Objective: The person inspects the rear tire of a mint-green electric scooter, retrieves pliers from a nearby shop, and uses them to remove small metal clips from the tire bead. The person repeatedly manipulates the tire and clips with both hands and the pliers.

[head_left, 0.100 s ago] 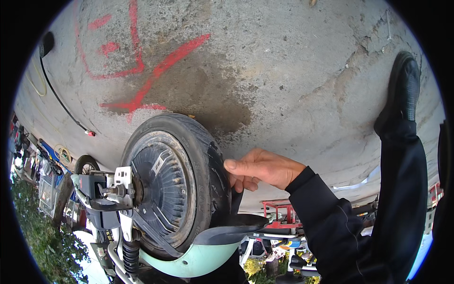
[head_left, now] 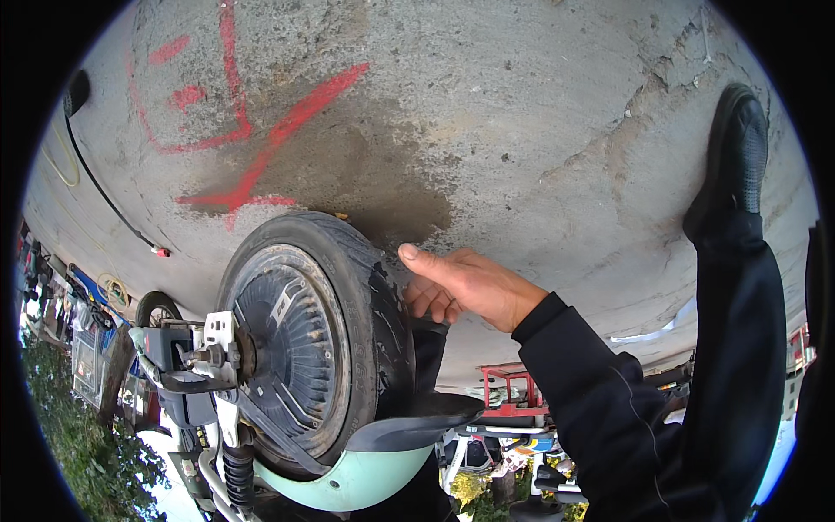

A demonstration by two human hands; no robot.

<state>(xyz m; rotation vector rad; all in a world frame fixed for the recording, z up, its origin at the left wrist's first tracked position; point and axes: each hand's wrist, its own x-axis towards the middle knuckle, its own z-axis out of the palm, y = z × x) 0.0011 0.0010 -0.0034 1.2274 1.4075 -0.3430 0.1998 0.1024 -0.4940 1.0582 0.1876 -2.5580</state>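
Observation:
A scooter's rear wheel (head_left: pixel 304 348) fills the lower left, with a black tyre (head_left: pixel 365 287) around a finned hub. My right hand (head_left: pixel 470 291) reaches in from the lower right in a black sleeve. Its fingers are curled against the tyre's right sidewall and the thumb sticks out over the tread, gripping nothing. A black mudguard (head_left: pixel 417 418) and a pale green body panel (head_left: pixel 348 483) sit under the wheel. My left hand is out of view.
The whole scene appears upside down, with cracked concrete ground (head_left: pixel 522 130) carrying red paint marks (head_left: pixel 252 130) across the top. My black shoe (head_left: pixel 739 148) and trouser leg stand at the right. Another wheel (head_left: pixel 156 309), a black cable (head_left: pixel 113 209) and a red metal frame (head_left: pixel 509 391) lie around.
My right thumb has lifted off the tyre and the hand has loosened from its hold on the tyre's edge.

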